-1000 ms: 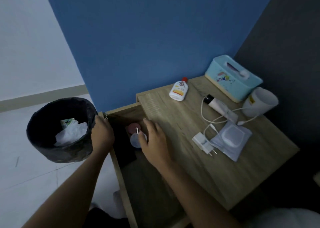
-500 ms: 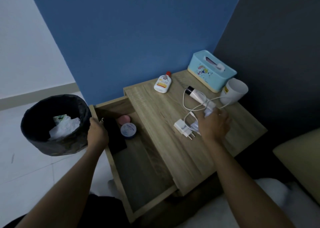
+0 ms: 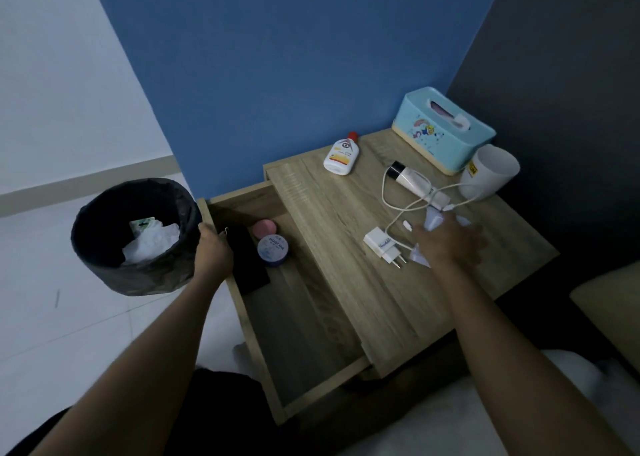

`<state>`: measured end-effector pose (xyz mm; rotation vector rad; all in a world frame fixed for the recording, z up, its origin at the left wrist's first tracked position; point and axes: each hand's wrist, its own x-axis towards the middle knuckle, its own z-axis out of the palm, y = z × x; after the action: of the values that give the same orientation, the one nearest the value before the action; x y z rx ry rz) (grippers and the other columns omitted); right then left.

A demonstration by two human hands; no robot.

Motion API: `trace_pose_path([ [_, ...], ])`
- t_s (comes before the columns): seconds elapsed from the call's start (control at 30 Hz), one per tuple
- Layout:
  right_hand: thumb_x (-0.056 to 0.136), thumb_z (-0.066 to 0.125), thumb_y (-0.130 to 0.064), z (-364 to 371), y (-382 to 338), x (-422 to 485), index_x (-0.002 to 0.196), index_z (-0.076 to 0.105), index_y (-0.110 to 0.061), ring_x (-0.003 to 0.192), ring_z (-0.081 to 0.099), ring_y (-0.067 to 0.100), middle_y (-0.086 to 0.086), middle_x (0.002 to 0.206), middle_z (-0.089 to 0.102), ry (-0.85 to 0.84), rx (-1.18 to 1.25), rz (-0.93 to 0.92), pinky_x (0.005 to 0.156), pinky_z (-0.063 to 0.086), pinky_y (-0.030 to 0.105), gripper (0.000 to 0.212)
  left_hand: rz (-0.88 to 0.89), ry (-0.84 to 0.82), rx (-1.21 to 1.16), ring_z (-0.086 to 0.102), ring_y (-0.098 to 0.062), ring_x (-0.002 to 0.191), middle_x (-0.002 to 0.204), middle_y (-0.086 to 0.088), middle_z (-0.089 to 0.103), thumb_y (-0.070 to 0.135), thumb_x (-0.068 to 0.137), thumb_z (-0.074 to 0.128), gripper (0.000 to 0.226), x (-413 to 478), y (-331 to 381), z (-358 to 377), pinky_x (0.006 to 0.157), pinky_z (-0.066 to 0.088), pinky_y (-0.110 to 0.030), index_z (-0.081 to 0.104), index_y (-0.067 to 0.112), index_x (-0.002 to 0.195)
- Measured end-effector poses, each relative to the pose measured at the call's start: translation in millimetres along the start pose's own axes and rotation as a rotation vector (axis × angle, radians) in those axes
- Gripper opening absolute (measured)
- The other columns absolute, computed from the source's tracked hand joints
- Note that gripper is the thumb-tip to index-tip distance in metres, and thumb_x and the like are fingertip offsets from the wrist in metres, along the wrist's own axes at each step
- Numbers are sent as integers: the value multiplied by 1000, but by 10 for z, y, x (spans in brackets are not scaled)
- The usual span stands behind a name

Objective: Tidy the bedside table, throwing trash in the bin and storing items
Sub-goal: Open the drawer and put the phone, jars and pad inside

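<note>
The wooden bedside table [image 3: 349,282] has its drawer [image 3: 304,334] pulled out to the left. My left hand [image 3: 213,249] grips the drawer's front edge. My right hand [image 3: 450,244] lies over a pale crumpled packet [image 3: 433,219] on the tabletop and grips it; the packet's corners stick out around the fingers. A white charger plug [image 3: 381,246] with its cable [image 3: 384,192] lies just left of that hand. Inside the drawer sit a blue round tin [image 3: 273,250], a pink round item [image 3: 264,228] and a flat black item [image 3: 247,265].
A black-lined bin [image 3: 86,220] holding white crumpled trash stands on the floor left of the drawer. On the tabletop lie a white bottle with a red cap [image 3: 342,154], a white tube [image 3: 414,181], a turquoise tissue box [image 3: 440,133] and a white cup [image 3: 491,173]. A pillow [image 3: 609,306] is at right.
My right hand left the blue tin in the drawer, crossed to the tabletop and closed on the pale packet, which now crumples upward. My left hand stayed on the drawer edge.
</note>
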<state>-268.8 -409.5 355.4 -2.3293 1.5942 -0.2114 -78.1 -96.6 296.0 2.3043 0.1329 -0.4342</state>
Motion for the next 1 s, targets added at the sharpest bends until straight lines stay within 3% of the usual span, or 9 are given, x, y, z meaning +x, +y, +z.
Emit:
trace_pose_path([
  [0.07,73,72,-45,-22,26,41,123,51,-14,116,43,42,21,130,43,-16,27,16,88,41,53,62,-2,-7,4,59,-41,108,125,-27,55,21,100,37,51,14,-8,-1,90,50,-55,18,3,144],
  [0.2,71,72,-43,-18,87,1,130,46,-17,118,41,44,21,137,41,105,91,-19,92,39,55,70,-3,-13,18,58,-40,111,129,-27,53,20,100,37,57,41,-19,8,92,50,-54,11,3,147],
  [0.37,69,71,-54,-198,-36,-200,117,51,-10,107,55,40,17,117,61,-14,132,-27,80,47,43,68,-1,-26,16,58,-39,112,131,-27,52,19,100,37,59,45,-21,15,91,51,-52,6,5,149],
  [0.6,76,70,-42,-334,-675,-994,128,47,-25,96,59,16,-4,113,59,-144,356,-383,68,51,29,59,-7,-29,-15,59,-38,109,127,-25,54,22,100,38,54,64,-38,16,90,52,-51,15,5,145],
  [0.67,77,66,-46,-145,-832,-1250,138,37,-29,106,57,21,0,123,55,-216,304,-486,74,55,33,69,-5,-27,-11,59,-38,110,129,-25,53,21,100,37,55,71,-42,23,91,52,-51,12,6,147],
  [0.8,82,62,-45,268,-941,-1717,149,21,-29,130,36,26,4,147,34,-421,203,-612,97,44,39,80,0,-10,5,59,-38,110,129,-25,54,24,100,37,56,102,-77,30,91,51,-52,13,5,147],
  [0.9,84,61,-41,587,-927,-1950,148,26,-22,138,27,34,12,152,28,-524,133,-691,110,29,49,75,41,-13,53,54,-41,118,135,-29,48,20,100,36,56,104,-111,35,97,48,-50,11,-1,146],
  [1.0,85,62,-38,942,-891,-2003,148,25,-16,141,20,41,18,155,21,-615,88,-628,114,20,52,77,73,-19,91,49,-42,124,140,-30,42,20,101,33,56,100,-122,34,99,44,-49,10,-4,146],
])
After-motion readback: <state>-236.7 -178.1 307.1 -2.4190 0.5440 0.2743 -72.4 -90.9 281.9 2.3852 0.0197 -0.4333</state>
